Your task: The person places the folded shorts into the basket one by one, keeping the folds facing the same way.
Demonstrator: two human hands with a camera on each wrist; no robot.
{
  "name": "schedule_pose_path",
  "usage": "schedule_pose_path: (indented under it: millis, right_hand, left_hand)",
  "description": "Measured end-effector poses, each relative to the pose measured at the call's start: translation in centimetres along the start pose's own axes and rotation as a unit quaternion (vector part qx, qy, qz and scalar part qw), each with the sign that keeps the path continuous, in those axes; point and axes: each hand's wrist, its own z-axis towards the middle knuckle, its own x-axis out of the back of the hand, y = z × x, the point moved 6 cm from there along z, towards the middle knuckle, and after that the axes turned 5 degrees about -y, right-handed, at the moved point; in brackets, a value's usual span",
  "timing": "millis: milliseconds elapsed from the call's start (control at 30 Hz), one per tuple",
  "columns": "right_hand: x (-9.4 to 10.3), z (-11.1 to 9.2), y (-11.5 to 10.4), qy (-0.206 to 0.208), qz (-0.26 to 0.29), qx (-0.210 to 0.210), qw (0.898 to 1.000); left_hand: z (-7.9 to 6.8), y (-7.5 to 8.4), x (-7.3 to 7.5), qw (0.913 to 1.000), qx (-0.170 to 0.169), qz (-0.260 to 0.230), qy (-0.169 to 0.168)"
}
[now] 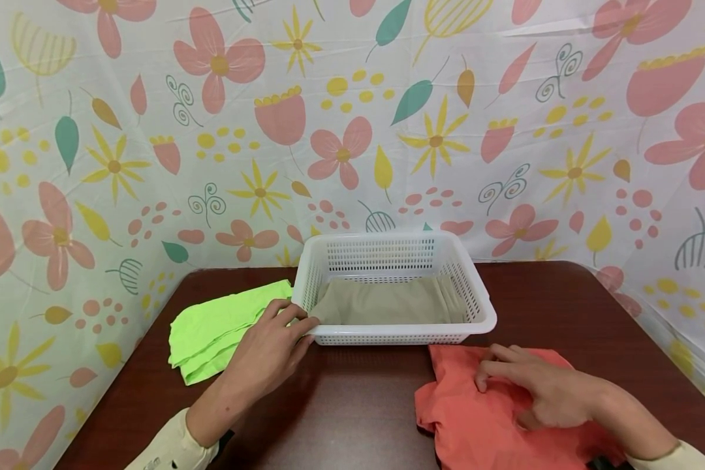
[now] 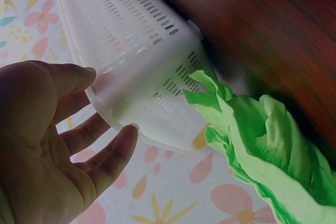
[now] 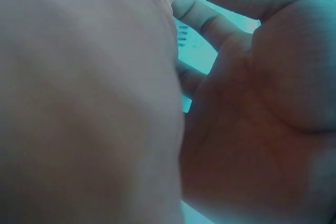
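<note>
A white plastic basket [image 1: 399, 329] with slotted walls stands at the back of the table, and a folded grey-beige cloth [image 1: 390, 301] lies inside it. At its near left corner my left hand [image 1: 276, 339] holds the rim; the left wrist view shows the thumb [image 2: 79, 78] against the rim and a fingertip behind it. A coral-red cloth [image 1: 467, 418] is spread at the front right. Over it, my right hand [image 1: 543, 385] rests with loosely bent fingers touching the fabric. In the right wrist view the cloth [image 3: 89, 108] is a large blur, partly hiding the fingers.
A folded lime-green cloth [image 1: 223, 323] lies left of the basket, close to my left forearm. The dark red-brown table [image 1: 352, 405] reaches back to a flower-printed fabric backdrop [image 1: 352, 130], which also hangs along both sides.
</note>
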Motion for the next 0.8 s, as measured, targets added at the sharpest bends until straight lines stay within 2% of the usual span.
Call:
schedule_pose_path:
  millis: [400,600,800]
  right_hand:
    - [0.06,0.19,-0.33,0.004,-0.001,0.001,1.000]
    - [-0.03,0.37,-0.26,-0.005,0.005,-0.014,1.000]
    - [-0.04,0.38,-0.30,0.000,-0.001,-0.009,1.000]
  left_hand:
    - [-0.03,-0.02,-0.05,0.9999,0.007,0.001,-0.013]
    - [-0.03,-0.01,-0.07,1.0000,0.003,0.001,-0.006]
    - [0.00,0.03,-0.04,1.0000,0.001,-0.001,-0.005]
